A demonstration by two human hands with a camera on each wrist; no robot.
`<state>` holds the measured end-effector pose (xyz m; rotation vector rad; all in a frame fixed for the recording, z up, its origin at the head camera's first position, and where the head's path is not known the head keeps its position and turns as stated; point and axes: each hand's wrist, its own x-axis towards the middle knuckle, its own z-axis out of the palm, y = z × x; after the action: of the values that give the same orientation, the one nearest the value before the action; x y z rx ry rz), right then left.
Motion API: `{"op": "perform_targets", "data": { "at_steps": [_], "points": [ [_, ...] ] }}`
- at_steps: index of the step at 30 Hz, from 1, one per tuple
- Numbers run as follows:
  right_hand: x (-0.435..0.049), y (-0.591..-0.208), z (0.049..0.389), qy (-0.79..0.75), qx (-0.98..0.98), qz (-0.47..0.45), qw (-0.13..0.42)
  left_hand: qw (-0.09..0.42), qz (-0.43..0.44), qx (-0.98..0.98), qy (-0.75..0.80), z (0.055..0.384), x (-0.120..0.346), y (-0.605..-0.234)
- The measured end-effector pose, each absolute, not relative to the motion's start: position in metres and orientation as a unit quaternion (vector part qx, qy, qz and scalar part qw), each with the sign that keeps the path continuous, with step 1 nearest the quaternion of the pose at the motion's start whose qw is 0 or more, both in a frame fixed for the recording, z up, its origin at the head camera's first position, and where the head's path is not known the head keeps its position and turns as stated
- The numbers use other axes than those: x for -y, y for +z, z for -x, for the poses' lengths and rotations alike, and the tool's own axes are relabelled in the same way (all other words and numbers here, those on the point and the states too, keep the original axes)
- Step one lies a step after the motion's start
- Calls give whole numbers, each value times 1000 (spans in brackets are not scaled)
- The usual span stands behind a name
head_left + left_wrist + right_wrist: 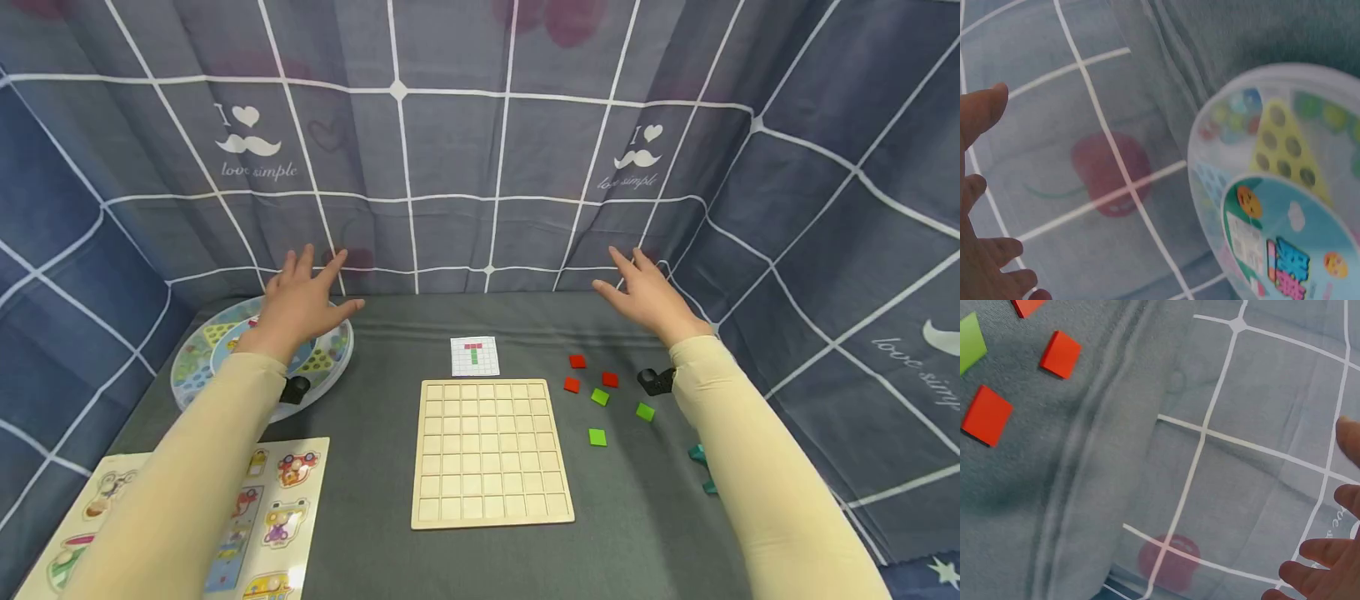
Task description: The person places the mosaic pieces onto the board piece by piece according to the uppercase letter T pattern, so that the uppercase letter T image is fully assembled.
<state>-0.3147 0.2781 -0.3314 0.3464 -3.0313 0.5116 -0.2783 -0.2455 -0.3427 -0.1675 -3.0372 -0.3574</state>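
Fingers spread, my left hand (298,307) hovers over the far part of a round clear-lidded game box (341,367) and holds nothing. My right hand (647,298) is held up at the back right, fingers apart, beyond several small square tiles. The red tiles (610,380) and green tiles (597,437) lie loose on the grey cloth. A wooden grid board (491,454) lies flat in the middle. Just behind it is a small white pattern card (475,357) with a T of red and green squares. Both wrist views show the hands with bare fingers.
A wooden picture puzzle board (315,492) lies at the front left, partly under the left sleeve. Teal pieces (699,454) show beside the right sleeve. Checked curtains (450,150) rise at the back and both sides of the grey table (360,517).
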Motion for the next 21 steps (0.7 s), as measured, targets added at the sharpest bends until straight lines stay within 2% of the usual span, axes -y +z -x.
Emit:
{"op": "perform_targets", "data": {
  "at_steps": [10, 21],
  "points": [
    [-283, -352, 293, 202, 970, -118, 68, 89, 68, 983, -144, 244, 231, -361],
    [-274, -380, 271, 234, 959, -127, 93, 105, 76, 977, -171, 205, 217, -391]
  ]
}}
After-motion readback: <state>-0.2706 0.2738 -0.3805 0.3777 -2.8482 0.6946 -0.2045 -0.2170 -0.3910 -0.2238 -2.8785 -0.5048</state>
